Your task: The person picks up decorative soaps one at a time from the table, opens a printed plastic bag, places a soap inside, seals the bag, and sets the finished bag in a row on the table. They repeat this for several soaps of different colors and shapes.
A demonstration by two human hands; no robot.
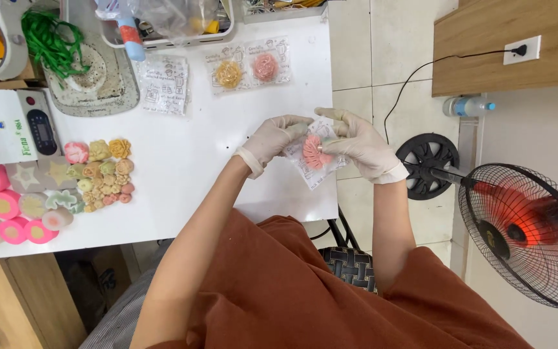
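White-gloved left hand (pixel 272 139) and right hand (pixel 356 145), grips clenched on pink flower packet (pixel 316 154).

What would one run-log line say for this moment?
left hand: holds clear bag | right hand: holds same bag | inside: pink flower piece | over: white table

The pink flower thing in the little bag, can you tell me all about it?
The pink flower piece is round with ruffled petals, like a molded soap or sweet. It sits inside a small clear bag with printing on it. Both gloved hands, the left hand and right hand, hold the bag above the white table's edge.
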